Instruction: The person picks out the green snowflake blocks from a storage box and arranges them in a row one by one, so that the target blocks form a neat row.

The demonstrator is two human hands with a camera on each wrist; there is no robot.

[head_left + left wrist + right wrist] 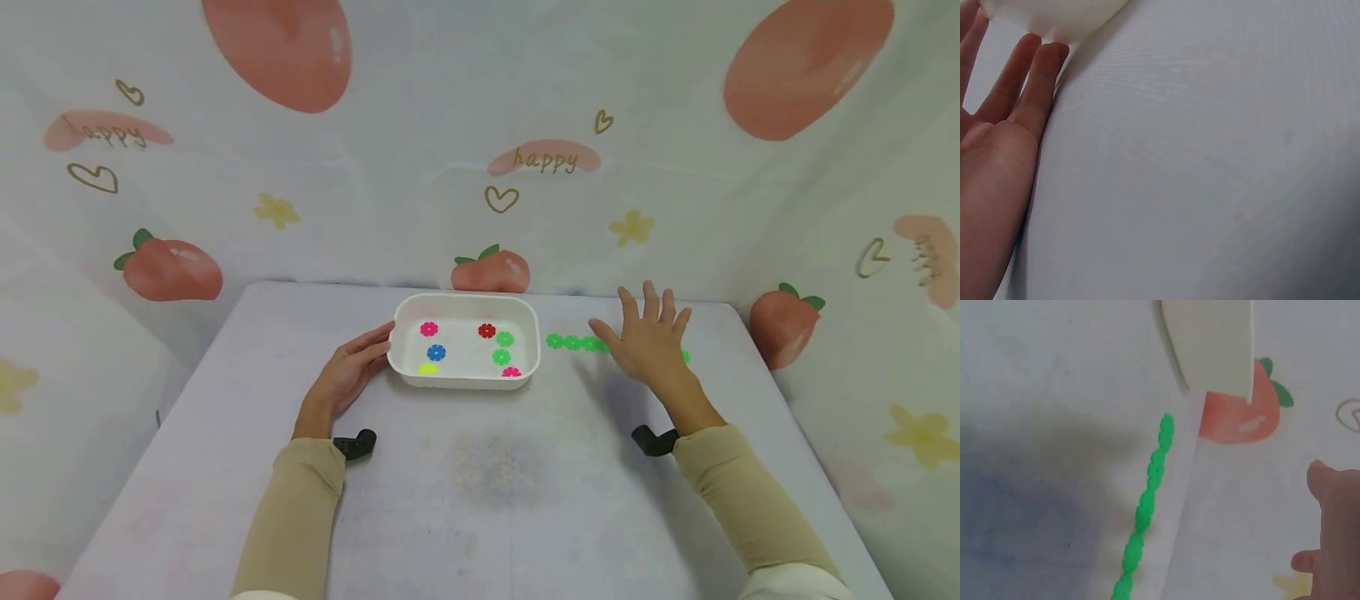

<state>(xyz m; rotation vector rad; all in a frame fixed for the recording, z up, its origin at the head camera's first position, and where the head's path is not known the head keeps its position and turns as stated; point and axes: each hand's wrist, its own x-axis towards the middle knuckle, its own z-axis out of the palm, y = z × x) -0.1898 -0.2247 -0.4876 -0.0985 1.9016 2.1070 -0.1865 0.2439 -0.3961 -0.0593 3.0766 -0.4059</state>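
Observation:
A white rectangular tub (465, 383) stands near the back of the table, holding several flower-shaped plastic discs, among them a blue disc (437, 352), a dark red disc (487, 331) and a green disc (505, 339). My left hand (351, 372) touches the tub's left end with extended fingers; the left wrist view shows its fingertips against the white wall (1079, 15). Raised over the table to the right, my right hand (647, 343) has its fingers spread and holds nothing. Below it runs a row of linked green discs (1144, 509), partly hidden by the hand in the head view.
The white table (480, 517) ends at a hanging cloth (405, 167) printed with peaches, hearts and stars. A black strap-on device (356, 445) sits at the left wrist, and another black device (654, 441) at the right. A greyish smudge (498, 467) marks the table's middle.

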